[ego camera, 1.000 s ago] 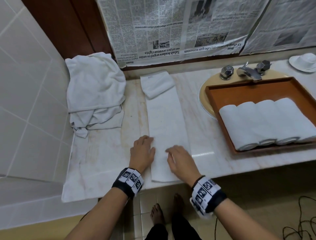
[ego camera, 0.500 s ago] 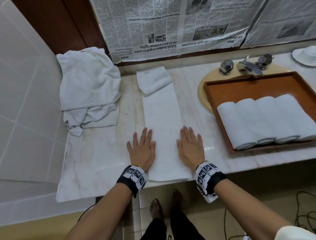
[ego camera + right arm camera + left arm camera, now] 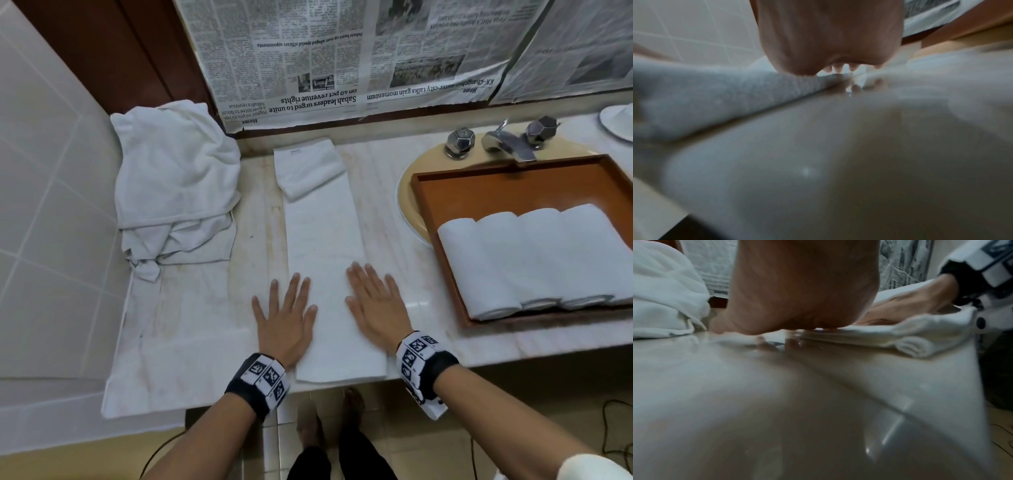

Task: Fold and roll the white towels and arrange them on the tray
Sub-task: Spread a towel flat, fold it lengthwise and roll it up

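A long folded white towel (image 3: pixel 323 260) lies down the counter's (image 3: pixel 191 325) middle, reaching its front edge. The left grip (image 3: pixel 286 322) and right grip (image 3: pixel 376 306) press flat, fingers straight, on its near sides. Four rolled towels (image 3: pixel 534 257) fill the tray (image 3: pixel 513 181) at the right.

White folded towel (image 3: pixel 325 260), white rolled towels (image 3: pixel 534 257) in a reddish-brown tray (image 3: pixel 513 186), white crumpled towels (image 3: pixel 174 185), cream marble counter (image 3: pixel 191 325), black-and-white patterned wristbands (image 3: pixel 262 378), beige sink (image 3: pixel 411 192)

Left hand (image 3: pixel 797 293) flat on folded towel (image 3: pixel 869 335), countertop (image 3: pixel 777 402)
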{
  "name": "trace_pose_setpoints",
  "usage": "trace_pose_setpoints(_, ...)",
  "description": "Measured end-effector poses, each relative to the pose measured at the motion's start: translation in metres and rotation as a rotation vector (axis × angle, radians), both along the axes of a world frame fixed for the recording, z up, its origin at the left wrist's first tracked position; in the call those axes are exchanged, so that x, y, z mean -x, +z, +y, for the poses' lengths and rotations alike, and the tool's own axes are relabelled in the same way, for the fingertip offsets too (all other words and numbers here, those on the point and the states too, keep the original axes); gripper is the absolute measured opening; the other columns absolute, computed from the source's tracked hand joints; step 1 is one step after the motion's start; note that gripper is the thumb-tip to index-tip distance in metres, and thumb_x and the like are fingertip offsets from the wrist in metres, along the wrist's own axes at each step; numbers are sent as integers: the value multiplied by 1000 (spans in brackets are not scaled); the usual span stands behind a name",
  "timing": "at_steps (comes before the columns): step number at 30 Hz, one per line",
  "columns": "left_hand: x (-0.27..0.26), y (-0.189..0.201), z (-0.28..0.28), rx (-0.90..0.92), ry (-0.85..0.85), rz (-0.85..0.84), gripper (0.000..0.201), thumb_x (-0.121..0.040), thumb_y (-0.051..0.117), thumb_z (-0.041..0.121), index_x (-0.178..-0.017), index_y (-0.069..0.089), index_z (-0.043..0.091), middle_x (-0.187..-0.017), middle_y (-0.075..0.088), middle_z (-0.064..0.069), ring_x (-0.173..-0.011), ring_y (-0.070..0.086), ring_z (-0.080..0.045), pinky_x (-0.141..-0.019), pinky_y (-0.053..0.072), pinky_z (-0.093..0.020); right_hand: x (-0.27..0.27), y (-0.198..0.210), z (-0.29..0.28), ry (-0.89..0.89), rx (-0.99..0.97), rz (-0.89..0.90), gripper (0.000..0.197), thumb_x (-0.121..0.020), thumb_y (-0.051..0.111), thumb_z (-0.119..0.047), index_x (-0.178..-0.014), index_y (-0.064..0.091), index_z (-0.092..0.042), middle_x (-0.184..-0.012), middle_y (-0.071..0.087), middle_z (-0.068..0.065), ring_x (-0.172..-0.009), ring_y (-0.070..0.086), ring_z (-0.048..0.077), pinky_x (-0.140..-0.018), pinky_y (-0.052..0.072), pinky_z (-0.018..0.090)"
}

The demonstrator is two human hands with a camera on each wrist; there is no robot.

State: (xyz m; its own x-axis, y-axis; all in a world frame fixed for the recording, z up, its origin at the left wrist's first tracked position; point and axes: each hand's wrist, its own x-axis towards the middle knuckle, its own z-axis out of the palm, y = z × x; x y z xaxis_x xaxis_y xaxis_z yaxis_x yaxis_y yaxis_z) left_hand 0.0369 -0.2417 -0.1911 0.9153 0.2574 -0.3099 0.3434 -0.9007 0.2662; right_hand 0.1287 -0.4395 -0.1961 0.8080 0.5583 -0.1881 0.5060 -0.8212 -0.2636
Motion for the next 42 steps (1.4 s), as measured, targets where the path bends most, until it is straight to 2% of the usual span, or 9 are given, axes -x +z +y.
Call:
trace_pose_setpoints(6,-27,-1,-13,-35,60,38,61,-101,3,57,-155,-19,37,-160,-26,22,-150,-25,-24,-114,-18,-64,-37,3,-4,-56,121,36,56,-106,11,-42,-157,-6,-26,-162,-14,-14,-151,-11,14,-122,-4,48)
trace_pose_setpoints(10,-34,9,-14,47,90,17,65,-103,18,54,-159,-5,30,-165,-14,17,-152,-15,-23,-116,-16,-60,-43,26,-13,-77,-88,-68,53,-99,28,-34,-143,45,-12,-153,40,7,-138,40,29,-108,37,49)
trace_pose_setpoints(13,-5,18,-8,241,8,-172,63,-95,39,52,-151,36,23,-158,30,5,-144,28,-21,-120,21,-49,1,37,-33,93,-299,-19,44,-91,43,-44,-121,59,-16,-123,55,3,-108,53,21,-86,51,36)
trace_pose_setpoints(16,39,17,-4,328,-189,-260,47,-88,53,54,-127,57,28,-125,50,11,-112,48,-13,-95,44,-40,51,36,-54,264,-231,51,42,-84,55,-47,-117,59,-21,-117,54,-2,-101,54,16,-79,51,28)
trace_pose_setpoints(24,69,4,-10,191,-375,-301,32,-86,58,46,-113,59,30,-109,55,11,-93,53,-16,-71,47,-34,81,12,-52,208,-216,-210,40,-67,84,-9,-103,67,-9,-101,63,6,-82,63,21,-63,58,31)
trace_pose_setpoints(30,68,13,-35,-30,-283,-268,33,-79,51,49,-97,60,23,-94,56,4,-81,53,-22,-56,43,-34,63,22,-35,139,-191,-66,15,-82,68,-14,-96,66,-8,-93,62,7,-84,58,26,-68,52,36)
trace_pose_setpoints(33,61,21,-39,-55,-277,-194,35,-89,45,46,-103,60,18,-99,58,-2,-91,55,-26,-64,44,-37,49,30,-35,56,-207,130,22,-94,54,-21,-110,62,-9,-104,62,6,-95,57,25,-84,43,33)
trace_pose_setpoints(36,46,31,-29,62,-148,-100,34,-99,43,47,-113,62,22,-107,64,0,-105,53,-25,-81,39,-39,39,43,-40,-65,-267,331,23,-94,54,-25,-113,61,-14,-100,62,-1,-90,57,19,-76,42,27)
trace_pose_setpoints(42,31,35,-20,203,75,1,31,-94,49,59,-102,60,31,-99,67,10,-101,59,-16,-89,30,-38,44,29,-46,-90,-354,196,17,-99,52,-22,-113,53,-13,-108,53,2,-86,57,22,-78,46,34)
